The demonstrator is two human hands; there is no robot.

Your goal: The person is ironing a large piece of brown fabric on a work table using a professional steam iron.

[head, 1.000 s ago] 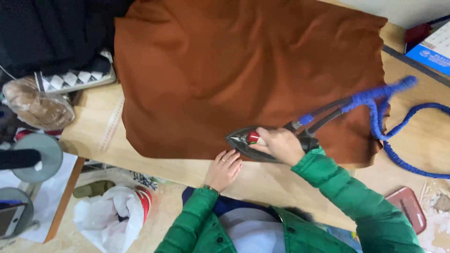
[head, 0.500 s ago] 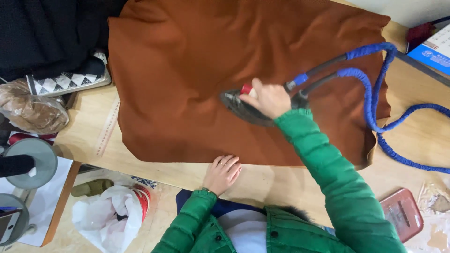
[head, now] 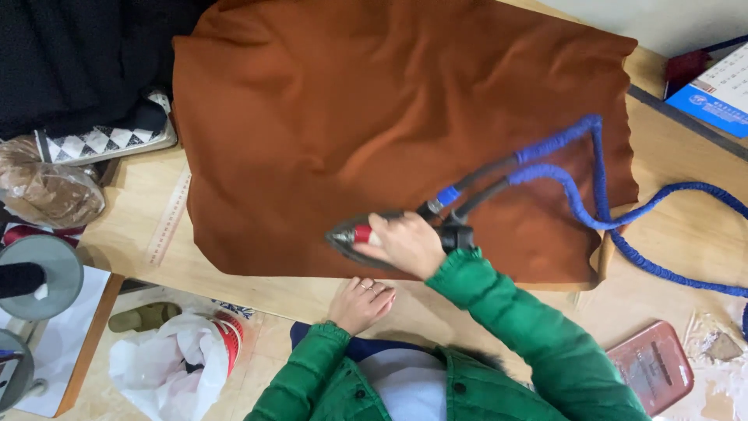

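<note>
A large rust-brown cloth [head: 374,125] lies spread over a wooden table [head: 686,164]. My right hand [head: 407,243] grips the handle of a dark steam iron [head: 349,235] with a red knob, pressed on the cloth near its front edge. A blue hose and cord [head: 580,183] run from the iron's back to the right. My left hand [head: 361,302] lies flat on the bare table edge just below the cloth, fingers together. Both sleeves are green.
A dark garment [head: 70,54] and a checked pad [head: 101,144] sit at far left, with a crumpled plastic bag [head: 47,191]. A measuring tape [head: 170,214] lies left of the cloth. A blue box [head: 717,93] stands top right, a reddish flat case [head: 650,366] bottom right.
The iron went from the cloth's front edge up toward its middle, then came back down and left to the front edge. My left hand stayed on the table edge.
</note>
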